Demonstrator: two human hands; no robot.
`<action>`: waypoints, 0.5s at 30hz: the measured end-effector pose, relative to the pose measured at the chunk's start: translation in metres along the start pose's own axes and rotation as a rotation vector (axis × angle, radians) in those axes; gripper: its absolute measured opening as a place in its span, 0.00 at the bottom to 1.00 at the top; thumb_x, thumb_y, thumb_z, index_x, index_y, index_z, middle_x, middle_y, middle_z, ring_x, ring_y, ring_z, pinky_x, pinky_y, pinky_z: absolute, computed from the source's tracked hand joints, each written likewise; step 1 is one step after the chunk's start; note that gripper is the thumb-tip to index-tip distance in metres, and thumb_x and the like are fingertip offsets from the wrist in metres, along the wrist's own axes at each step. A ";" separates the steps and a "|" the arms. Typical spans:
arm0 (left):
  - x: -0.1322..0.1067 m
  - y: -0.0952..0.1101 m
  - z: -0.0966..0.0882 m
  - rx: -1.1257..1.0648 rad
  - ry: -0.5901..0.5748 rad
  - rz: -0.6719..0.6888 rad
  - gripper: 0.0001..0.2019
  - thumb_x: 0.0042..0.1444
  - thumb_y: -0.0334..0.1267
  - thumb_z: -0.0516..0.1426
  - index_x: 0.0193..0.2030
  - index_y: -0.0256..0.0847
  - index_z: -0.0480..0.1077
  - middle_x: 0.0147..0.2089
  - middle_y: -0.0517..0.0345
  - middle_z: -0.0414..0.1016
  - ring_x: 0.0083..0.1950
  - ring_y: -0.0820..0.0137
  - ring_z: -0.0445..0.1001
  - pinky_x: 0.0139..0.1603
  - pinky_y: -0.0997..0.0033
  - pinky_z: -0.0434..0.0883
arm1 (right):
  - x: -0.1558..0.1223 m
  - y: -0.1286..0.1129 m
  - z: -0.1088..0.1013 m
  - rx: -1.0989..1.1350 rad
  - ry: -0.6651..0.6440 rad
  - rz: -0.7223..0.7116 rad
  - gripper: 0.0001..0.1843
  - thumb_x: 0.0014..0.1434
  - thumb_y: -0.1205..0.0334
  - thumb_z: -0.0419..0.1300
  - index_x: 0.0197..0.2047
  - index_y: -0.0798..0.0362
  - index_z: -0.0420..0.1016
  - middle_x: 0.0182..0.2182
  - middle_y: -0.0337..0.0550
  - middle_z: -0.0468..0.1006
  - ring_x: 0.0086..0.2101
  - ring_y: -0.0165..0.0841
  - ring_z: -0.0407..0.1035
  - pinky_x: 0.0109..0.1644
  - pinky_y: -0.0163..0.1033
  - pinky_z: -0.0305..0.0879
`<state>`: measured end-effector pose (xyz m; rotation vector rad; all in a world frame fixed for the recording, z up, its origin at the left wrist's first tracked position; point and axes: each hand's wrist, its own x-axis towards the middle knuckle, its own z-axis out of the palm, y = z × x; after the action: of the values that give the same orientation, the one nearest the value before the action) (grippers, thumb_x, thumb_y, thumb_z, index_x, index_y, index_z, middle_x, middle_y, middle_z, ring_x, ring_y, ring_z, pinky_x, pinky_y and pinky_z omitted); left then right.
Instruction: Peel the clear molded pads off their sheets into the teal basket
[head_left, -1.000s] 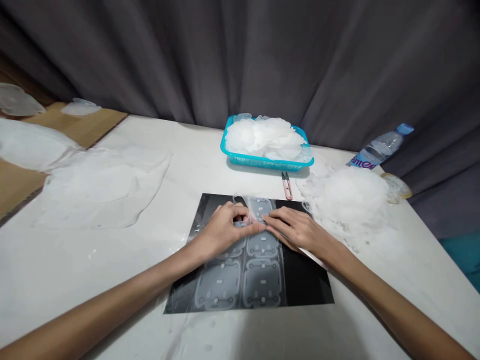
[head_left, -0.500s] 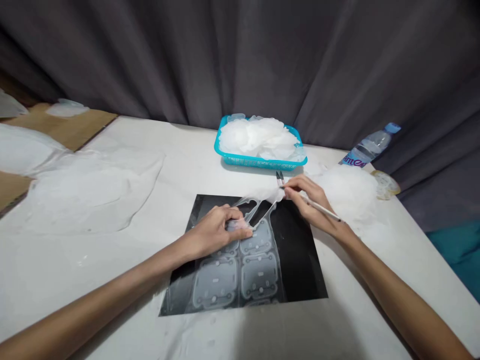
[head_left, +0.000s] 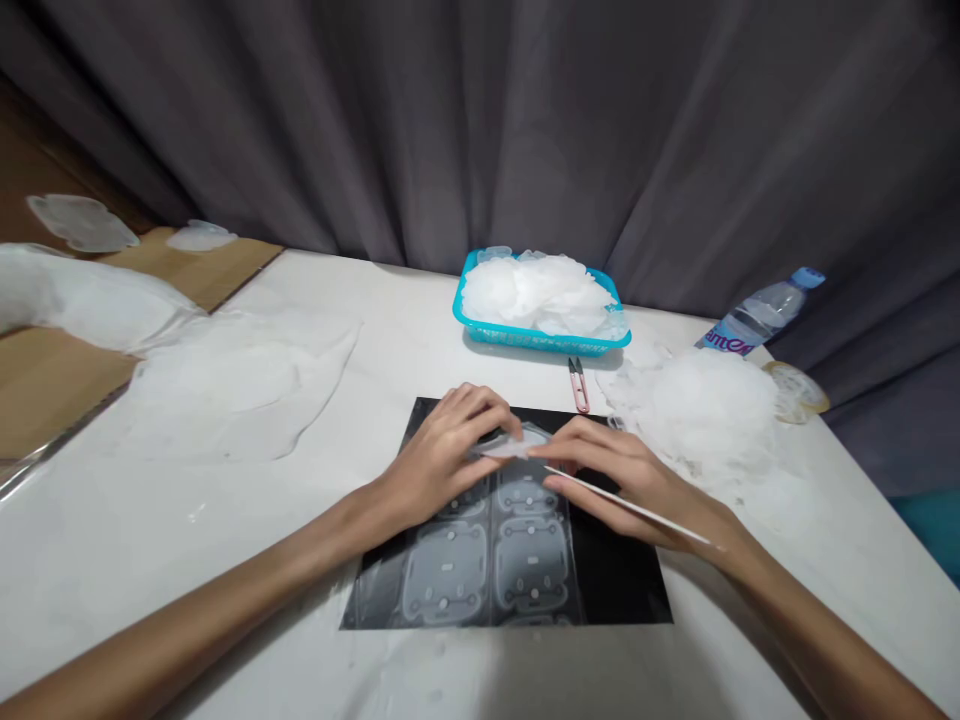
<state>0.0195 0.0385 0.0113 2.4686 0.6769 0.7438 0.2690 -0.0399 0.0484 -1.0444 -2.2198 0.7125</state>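
Observation:
A black mat (head_left: 615, 560) lies on the white table in front of me, with a clear moulded sheet of rounded pad shapes (head_left: 487, 560) on it. My left hand (head_left: 450, 450) is closed, its fingers pinching one clear pad piece (head_left: 521, 443) at the top of the sheet. My right hand (head_left: 615, 470) meets it from the right, fingers pinched on the same piece, with a thin white stick (head_left: 630, 505) lying along the hand.
A turquoise basket (head_left: 540, 340) full of clear pieces stands behind the mat, pink snips (head_left: 577, 383) just in front of it. A heap of clear scraps (head_left: 697, 410) and a water bottle (head_left: 757, 315) are at right. Plastic sheeting (head_left: 232, 380) lies left.
My right hand had pulled a clear strip off toward the scrap heap at right and has come back to the sheet. Both hands now pinch a pad piece together.

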 end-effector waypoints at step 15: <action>0.009 0.004 -0.003 -0.361 -0.098 -0.297 0.13 0.71 0.49 0.54 0.43 0.42 0.68 0.42 0.59 0.69 0.42 0.67 0.68 0.44 0.68 0.64 | 0.000 0.027 0.034 -0.220 0.183 0.093 0.11 0.73 0.57 0.55 0.55 0.50 0.69 0.47 0.50 0.76 0.47 0.41 0.73 0.53 0.46 0.70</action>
<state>0.0252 0.0409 0.0194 2.0075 0.7750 0.5690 0.2592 -0.0322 0.0070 -1.2740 -2.1355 0.3981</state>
